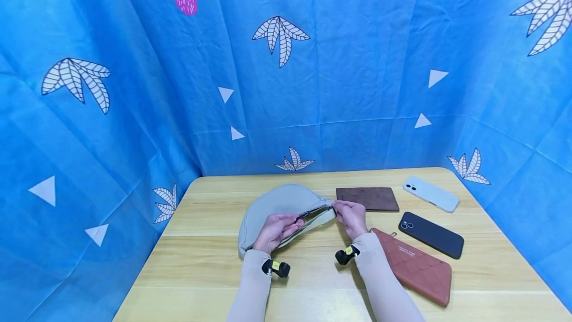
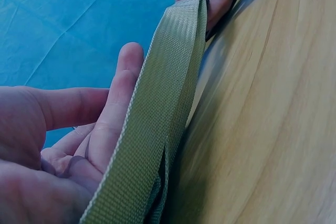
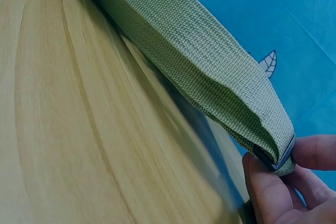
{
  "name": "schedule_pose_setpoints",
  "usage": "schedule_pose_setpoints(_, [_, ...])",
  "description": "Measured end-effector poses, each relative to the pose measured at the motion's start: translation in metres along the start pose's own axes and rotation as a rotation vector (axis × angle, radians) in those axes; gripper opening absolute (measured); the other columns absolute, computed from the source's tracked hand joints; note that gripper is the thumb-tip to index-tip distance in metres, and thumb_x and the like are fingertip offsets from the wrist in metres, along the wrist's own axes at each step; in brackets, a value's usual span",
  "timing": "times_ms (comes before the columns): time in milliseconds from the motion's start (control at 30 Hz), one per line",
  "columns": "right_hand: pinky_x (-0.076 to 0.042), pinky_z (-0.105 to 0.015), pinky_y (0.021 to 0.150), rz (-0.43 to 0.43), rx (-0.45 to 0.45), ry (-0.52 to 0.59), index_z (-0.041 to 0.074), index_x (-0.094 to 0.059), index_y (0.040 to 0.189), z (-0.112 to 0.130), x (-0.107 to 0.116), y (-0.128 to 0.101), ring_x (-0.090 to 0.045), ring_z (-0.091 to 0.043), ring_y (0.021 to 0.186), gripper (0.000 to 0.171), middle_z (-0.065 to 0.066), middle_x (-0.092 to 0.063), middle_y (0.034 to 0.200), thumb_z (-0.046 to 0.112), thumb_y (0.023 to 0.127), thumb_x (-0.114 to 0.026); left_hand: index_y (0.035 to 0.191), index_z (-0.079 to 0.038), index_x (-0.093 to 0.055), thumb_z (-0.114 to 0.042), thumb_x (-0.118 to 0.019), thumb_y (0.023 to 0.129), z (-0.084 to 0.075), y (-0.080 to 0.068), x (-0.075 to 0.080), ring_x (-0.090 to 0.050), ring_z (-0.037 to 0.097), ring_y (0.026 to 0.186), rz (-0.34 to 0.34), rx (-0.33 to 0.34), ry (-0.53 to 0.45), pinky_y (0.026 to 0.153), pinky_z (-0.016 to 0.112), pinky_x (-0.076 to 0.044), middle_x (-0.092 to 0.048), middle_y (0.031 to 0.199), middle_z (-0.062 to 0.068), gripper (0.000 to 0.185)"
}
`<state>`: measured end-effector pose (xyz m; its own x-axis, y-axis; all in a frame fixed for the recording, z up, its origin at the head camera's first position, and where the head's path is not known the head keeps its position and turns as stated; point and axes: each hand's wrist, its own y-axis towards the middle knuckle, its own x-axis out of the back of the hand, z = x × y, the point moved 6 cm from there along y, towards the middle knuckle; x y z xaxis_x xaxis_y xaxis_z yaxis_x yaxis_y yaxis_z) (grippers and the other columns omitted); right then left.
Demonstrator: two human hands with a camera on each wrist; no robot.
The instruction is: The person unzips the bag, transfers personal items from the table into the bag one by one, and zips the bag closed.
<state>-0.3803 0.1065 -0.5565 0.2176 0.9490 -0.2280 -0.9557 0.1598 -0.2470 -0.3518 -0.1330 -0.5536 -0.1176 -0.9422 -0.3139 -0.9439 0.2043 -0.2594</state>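
Note:
A grey-green half-moon pouch [image 1: 277, 205] lies on the wooden table [image 1: 201, 272], its woven strap [image 1: 313, 220] folded along its front edge. My left hand [image 1: 278, 230] holds the strap's left part; in the left wrist view the strap [image 2: 157, 124] runs across my curled fingers [image 2: 113, 114]. My right hand [image 1: 350, 215] pinches the strap's right end at the pouch's corner. The right wrist view shows the folded strap [image 3: 210, 61] with its end caught between my thumb and fingertips [image 3: 268, 192].
A brown flat wallet [image 1: 368, 199] lies behind my right hand. A white phone [image 1: 431, 194] and a black phone [image 1: 431, 235] lie to the right. A reddish quilted case [image 1: 417, 270] sits beside my right forearm. Blue patterned cloth [image 1: 286, 63] surrounds the table.

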Motion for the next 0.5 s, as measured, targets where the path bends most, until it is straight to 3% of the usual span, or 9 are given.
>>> schedule_pose_setpoints(300, [-0.044, -0.014, 0.052, -0.010, 0.010, -0.011, -0.009, -0.067, 0.128, 0.0001, 0.0016, 0.0022, -0.056, 0.001, 0.055, 0.033, -0.006, -0.076, 0.102, 0.005, 0.098, -0.067, 0.130, 0.020, -0.057, 0.007, -0.056, 0.100, 0.0007, 0.0037, 0.0032, -0.079, 0.014, 0.083, -0.015, 0.001, -0.006, 0.078, 0.019, -0.060, -0.080, 0.092, 0.013, 0.033])
schedule_pose_setpoints(500, [-0.046, -0.014, 0.053, -0.008, 0.015, 0.002, -0.009, -0.068, 0.127, -0.0003, 0.0019, 0.0031, -0.062, 0.000, 0.062, 0.032, -0.003, -0.075, 0.099, 0.005, 0.098, -0.068, 0.130, 0.019, -0.057, 0.006, -0.056, 0.100, 0.0005, 0.0058, 0.0041, -0.078, 0.014, 0.083, -0.013, 0.008, 0.001, 0.078, 0.018, -0.060, -0.080, 0.092, 0.012, 0.033])
